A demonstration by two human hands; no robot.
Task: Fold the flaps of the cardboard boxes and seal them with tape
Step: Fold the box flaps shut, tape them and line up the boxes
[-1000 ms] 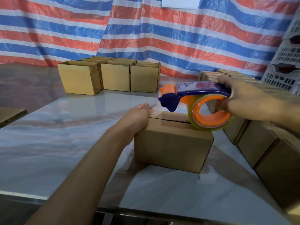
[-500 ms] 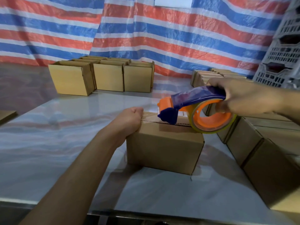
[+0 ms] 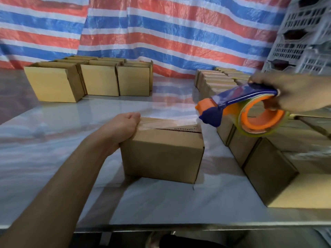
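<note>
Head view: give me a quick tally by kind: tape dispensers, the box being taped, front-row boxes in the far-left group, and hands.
tape dispenser: 1
box being taped: 1
front-row boxes, far-left group: 3
hands, left hand and right hand: 2
Total: 7
Rows behind and the right-side boxes overlap too much to count.

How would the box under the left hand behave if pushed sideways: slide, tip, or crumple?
Probably slides rather than tips: the box is squat and sits flat on the glossy table. Likely light, since the left hand alone steadies it by its top edge. Its top may flex; the flap seam looks only partly taped.
</note>
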